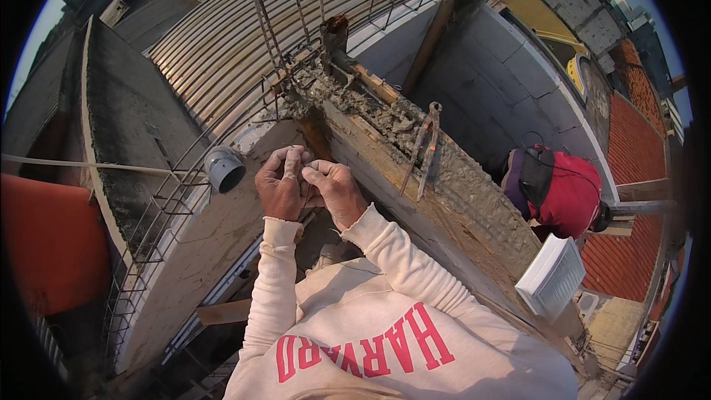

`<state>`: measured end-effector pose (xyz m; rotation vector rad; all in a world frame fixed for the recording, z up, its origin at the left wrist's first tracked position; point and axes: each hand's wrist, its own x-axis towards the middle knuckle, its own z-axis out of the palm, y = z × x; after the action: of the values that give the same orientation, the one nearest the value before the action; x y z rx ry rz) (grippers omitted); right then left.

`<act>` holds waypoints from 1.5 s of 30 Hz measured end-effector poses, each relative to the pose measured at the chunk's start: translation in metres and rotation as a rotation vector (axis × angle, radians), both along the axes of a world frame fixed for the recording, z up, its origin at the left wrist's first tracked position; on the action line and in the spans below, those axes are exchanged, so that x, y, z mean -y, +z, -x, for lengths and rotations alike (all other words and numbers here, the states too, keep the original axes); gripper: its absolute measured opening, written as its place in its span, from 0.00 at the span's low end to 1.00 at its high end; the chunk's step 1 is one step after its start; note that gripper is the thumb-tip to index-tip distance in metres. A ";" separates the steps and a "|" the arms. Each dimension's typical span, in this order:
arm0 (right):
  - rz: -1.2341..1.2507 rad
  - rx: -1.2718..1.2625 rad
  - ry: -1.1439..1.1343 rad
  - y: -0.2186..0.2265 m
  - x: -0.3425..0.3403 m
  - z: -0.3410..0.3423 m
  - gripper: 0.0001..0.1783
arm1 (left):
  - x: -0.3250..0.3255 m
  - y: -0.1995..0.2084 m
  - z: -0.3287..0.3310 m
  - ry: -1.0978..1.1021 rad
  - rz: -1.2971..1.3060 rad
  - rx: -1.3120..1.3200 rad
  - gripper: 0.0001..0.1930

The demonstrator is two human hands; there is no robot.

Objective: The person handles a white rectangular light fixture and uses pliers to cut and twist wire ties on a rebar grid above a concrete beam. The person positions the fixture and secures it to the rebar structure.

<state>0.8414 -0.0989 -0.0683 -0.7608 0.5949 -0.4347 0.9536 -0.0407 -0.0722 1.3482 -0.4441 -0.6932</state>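
Note:
My left hand [281, 178] and my right hand [335, 191] meet in front of my chest, fingertips pinched together. Whatever lies between them is too small or hidden to make out. Beyond and to the right, a pair of long-handled pincers [423, 154] rests across a beam of rough wet concrete [474, 178] edged with wooden boards. Neither hand touches the pincers. Just left of my left hand, a grey plastic pipe elbow [224, 169] sits by the top of a pale block wall [178, 255].
Upright steel bars [263, 15] rise from the beam's far end. A rebar cage [141, 274] runs along the left wall. On the right, a person in a red top [566, 192] bends down below the beam. A white rectangular container [549, 275] stands near the beam's right end.

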 end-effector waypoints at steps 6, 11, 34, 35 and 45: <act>-0.126 0.057 -0.042 0.000 0.005 0.009 0.10 | 0.011 -0.004 -0.012 -0.065 0.133 -0.118 0.10; 0.015 0.020 -0.020 0.010 0.010 0.010 0.11 | 0.017 -0.007 -0.024 -0.075 0.125 -0.127 0.09; 0.809 -0.480 -0.298 -0.061 -0.003 -0.006 0.18 | 0.048 -0.053 -0.054 -0.230 -0.253 0.260 0.14; 0.644 -0.444 -0.295 -0.071 0.003 -0.017 0.18 | 0.049 -0.065 -0.060 -0.278 -0.298 0.283 0.15; 0.427 -0.567 -0.301 -0.106 0.073 -0.130 0.13 | 0.024 -0.131 -0.080 -0.056 -0.427 0.257 0.15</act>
<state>0.9714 -0.1723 -0.1746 -1.2249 1.1790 -0.6391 1.0335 -0.0650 -0.2034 1.8466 -0.5607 -0.6870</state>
